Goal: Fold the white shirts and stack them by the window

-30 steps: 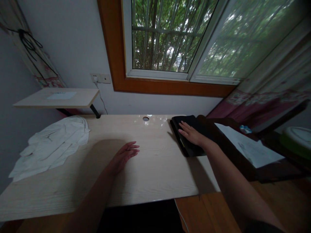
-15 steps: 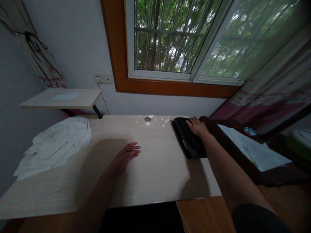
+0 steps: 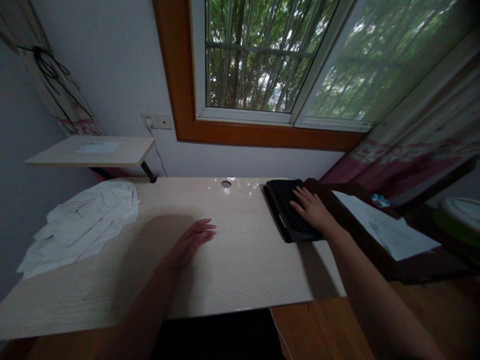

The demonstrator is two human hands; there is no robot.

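Beside me, a person's right hand (image 3: 310, 210) is lying flat, fingers spread, on a black folder-like case (image 3: 284, 202) at the right end of the desk (image 3: 240, 272). The released left hand (image 3: 193, 245) is extending loose fingers mid-desk. Paper (image 3: 98, 148) on the shelf (image 3: 133, 150) is showing illegible marks.

Desk (image 3: 243, 270): pale wood-grain top, round cable hole (image 3: 226, 184) near the back edge
Left side: rumpled white cloth (image 3: 88, 215)
Right end: black folder (image 3: 280, 195), lying flat
Raised shelf (image 3: 131, 150): white paper sheet (image 3: 98, 147)
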